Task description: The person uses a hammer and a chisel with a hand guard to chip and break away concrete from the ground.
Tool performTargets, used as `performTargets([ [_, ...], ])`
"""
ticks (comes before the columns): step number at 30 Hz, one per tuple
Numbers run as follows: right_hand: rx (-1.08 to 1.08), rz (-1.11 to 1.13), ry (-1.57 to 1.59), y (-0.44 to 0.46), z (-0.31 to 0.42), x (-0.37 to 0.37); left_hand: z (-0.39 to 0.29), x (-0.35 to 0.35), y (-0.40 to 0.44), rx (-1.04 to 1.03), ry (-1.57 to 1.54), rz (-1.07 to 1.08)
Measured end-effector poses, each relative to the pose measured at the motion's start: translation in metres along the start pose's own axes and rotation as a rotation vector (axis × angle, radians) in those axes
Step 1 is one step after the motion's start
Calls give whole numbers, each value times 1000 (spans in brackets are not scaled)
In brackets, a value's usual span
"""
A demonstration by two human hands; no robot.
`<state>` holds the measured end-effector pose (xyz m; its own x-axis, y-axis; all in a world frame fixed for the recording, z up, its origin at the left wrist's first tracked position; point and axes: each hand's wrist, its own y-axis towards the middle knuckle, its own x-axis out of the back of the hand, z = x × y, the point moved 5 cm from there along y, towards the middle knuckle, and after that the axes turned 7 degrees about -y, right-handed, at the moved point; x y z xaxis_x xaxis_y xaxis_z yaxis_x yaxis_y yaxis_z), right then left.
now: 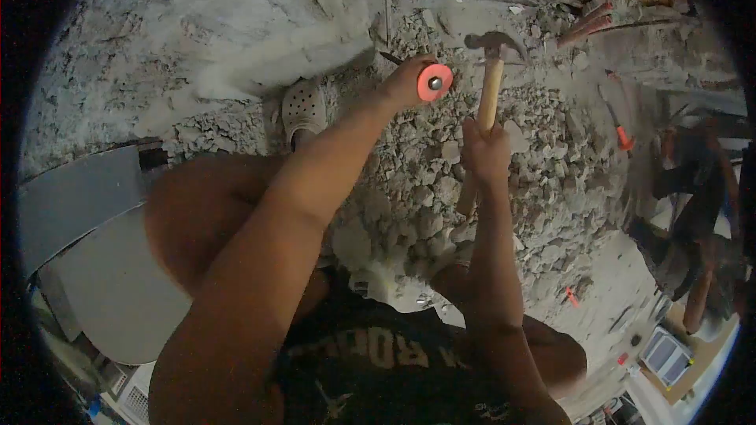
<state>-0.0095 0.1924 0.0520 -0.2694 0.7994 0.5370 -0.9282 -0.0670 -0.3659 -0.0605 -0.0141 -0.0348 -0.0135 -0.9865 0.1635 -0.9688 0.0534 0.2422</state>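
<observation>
**Chisel and hammer in hand over broken rubble**

Nearest, at 6 o'clock, is the person's dark shirt [370,354], with bent knees to either side; the low crouch seems to bring both arms within reach of the ground.

The right hand [486,149], at 2 o'clock, has its grip wrapped firmly round the wooden handle of a claw hammer [493,94]. Handle shows below the fist and the metal head is beyond it, towards 1 o'clock, apart from the other tool; holding it partway up the handle probably gives more control than reach.

The left hand [405,85], just past 12 o'clock, has its grip closed round a chisel [435,83], whose round metal end faces up through an orange guard [424,83]. The guard sits between fingers and striking end, likely to shield the knuckles. A dark shaft slants out towards 10 o'clock; whether its tip touches anything, I cannot tell.

A pale clog [303,110] stands at 11 o'clock, probably bracing the crouch. Loose rubble [551,157] spreads from 1 to 4 o'clock, with an orange-handled tool [624,138] lying beyond it, near 3 o'clock. Farthest, towards 11 o'clock, is a rough grey surface [236,24].
</observation>
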Motion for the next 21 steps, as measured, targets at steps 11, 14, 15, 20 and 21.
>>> performTargets([
  [11,193,-116,483,-39,104,39,-7,27,32,-205,268,-245],
  [14,548,-174,773,-53,133,56,-7,40,44,6,255,-347],
  [15,566,-179,878,-58,136,55,-8,41,43,11,258,-358],
  [20,339,117,268,-15,18,-42,-6,39,44,-26,38,-370],
  [21,352,117,267,-16,14,-41,3,37,47,-84,-305,-333],
])
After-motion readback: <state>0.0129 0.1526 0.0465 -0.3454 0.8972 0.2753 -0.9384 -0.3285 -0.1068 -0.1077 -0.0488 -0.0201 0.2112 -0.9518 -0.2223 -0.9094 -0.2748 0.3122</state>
